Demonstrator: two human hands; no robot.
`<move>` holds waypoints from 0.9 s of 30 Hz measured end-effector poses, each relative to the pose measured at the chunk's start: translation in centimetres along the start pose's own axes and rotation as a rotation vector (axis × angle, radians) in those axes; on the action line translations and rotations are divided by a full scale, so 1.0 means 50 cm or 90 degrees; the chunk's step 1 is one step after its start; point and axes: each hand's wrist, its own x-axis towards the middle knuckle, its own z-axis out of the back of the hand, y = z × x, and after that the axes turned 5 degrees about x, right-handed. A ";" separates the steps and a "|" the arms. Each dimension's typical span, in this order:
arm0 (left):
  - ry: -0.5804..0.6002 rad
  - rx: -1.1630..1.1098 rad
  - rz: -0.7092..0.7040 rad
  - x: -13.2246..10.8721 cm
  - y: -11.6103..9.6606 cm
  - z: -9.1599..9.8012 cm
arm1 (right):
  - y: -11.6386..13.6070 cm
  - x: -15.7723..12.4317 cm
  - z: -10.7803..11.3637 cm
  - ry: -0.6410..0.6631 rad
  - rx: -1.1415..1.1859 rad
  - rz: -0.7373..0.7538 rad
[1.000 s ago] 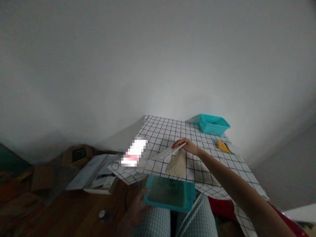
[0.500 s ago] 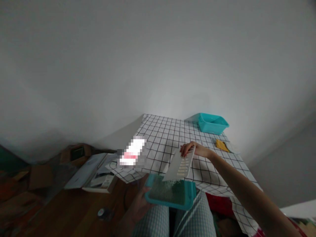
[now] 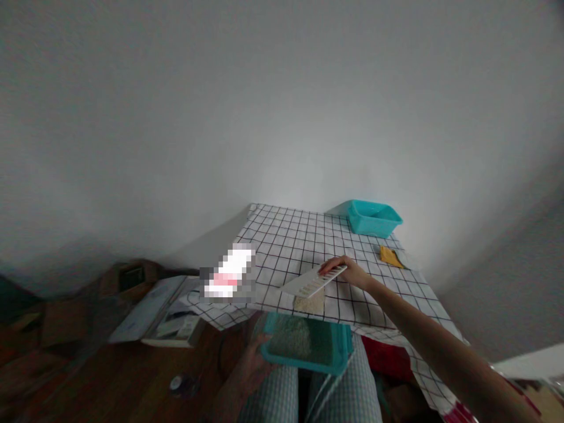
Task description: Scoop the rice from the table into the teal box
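In the head view, my left hand (image 3: 255,358) grips the left end of a turquoise plastic tub (image 3: 304,365), which is held over my lap below the table edge. Pale grains (image 3: 291,338), like rice, lie inside it. My right hand (image 3: 337,266) is closed on the upper end of a white plastic board (image 3: 299,283) with a row of slots along one side. The board is tilted above the checked cloth. Just below it, a beige, grainy patch (image 3: 311,302) shows on the cloth, partly covered by the board.
A second turquoise tub (image 3: 374,220) stands at the table's back right corner. In front of it lies a small yellow piece (image 3: 391,257). A pixelated bright object (image 3: 231,270) is at the left edge of the checked tablecloth (image 3: 291,229). Boxes (image 3: 171,329) are on the floor at left.
My right hand has moved the board up and away from the tub, tipping it flatter over the table. Grains were falling from its lower edge before; the beige patch now shows beneath it.
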 end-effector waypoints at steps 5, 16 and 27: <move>-0.025 -0.038 0.017 0.006 0.000 -0.010 | 0.026 -0.041 -0.004 0.046 0.007 0.009; 0.018 0.026 0.022 0.029 0.038 -0.001 | 0.052 -0.047 0.005 0.016 0.002 0.042; -0.012 0.009 0.037 0.028 0.036 0.001 | 0.036 -0.034 -0.036 0.032 -0.002 0.026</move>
